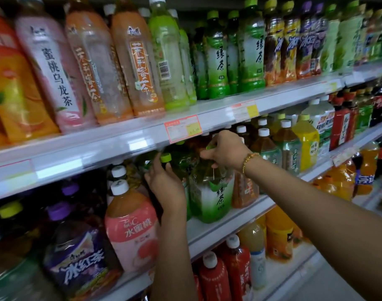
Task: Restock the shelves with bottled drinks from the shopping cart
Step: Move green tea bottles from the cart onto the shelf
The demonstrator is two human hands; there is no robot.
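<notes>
In the head view, two bare arms reach into the middle white metal shelf (229, 216) of a drinks aisle. The right grip (227, 152), a bare hand with one gold bead bracelet (249, 160) on its wrist, bends down at the wrist. Its fingers are clenched round the lime cap and neck of a large clear plastic green tea bottle (214, 196) with a green-and-white label. That bottle stands upright at the shelf's near edge.

Just left of it the left grip (166, 183) comes up from below, back of the hand toward me. Its thumb and fingers are curled round the neck of a dark green bottle (165, 157) with a lime screw cap, and the base is hidden behind the hand. That makes two bottles in hand, one each.

Further left on the same shelf stand one pink-labelled peach bottle (131, 231) with a white cap and one purple-labelled tea bottle (77, 263). On the upper shelf (120, 137) the near row has two orange-labelled bottles (140, 61) side by side. One red-bordered price tag (182, 128) hangs on its edge, just above the right grip. Below, two red-labelled bottles (214, 279) with white caps stand together.
</notes>
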